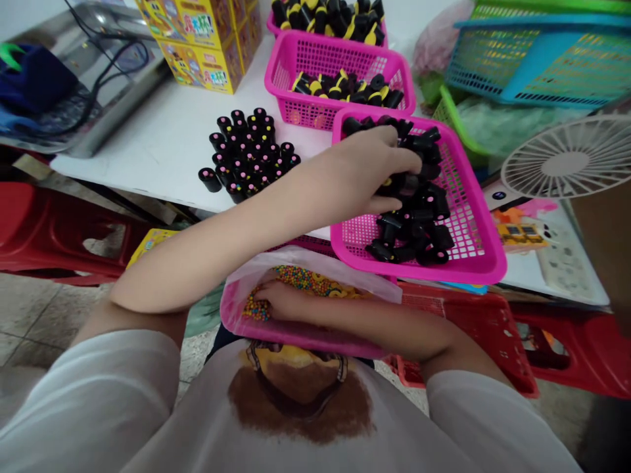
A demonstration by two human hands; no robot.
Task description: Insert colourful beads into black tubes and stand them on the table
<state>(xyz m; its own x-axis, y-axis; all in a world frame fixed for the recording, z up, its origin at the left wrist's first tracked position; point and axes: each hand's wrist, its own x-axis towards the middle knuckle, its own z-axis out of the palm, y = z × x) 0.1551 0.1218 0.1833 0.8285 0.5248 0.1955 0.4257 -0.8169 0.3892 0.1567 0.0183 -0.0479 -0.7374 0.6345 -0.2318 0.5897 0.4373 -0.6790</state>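
Note:
My left hand (382,171) reaches into a pink basket (486,259) of small black cylindrical pieces (419,220). Its thumb and forefinger are spread, with dark pieces between and under them; none is clearly held. My right hand (279,299) is down in a pink, plastic-lined basket (315,338) at my lap, its fingers curled among small multicoloured beads (305,279). Some fingertips there are hidden. Yellow pieces (345,290) lie beside the beads. My left forearm passes above and in front of a group of upright black cylinders (246,154) with pink or yellow dots on top.
Further pink baskets (340,112) of black-and-yellow pieces stand behind. Yellow printed boxes (197,39) are stacked at back left, near a metal tray (93,141). A white fan (566,161) and blue basket (522,66) are on the right. Red stools (44,230) flank the table.

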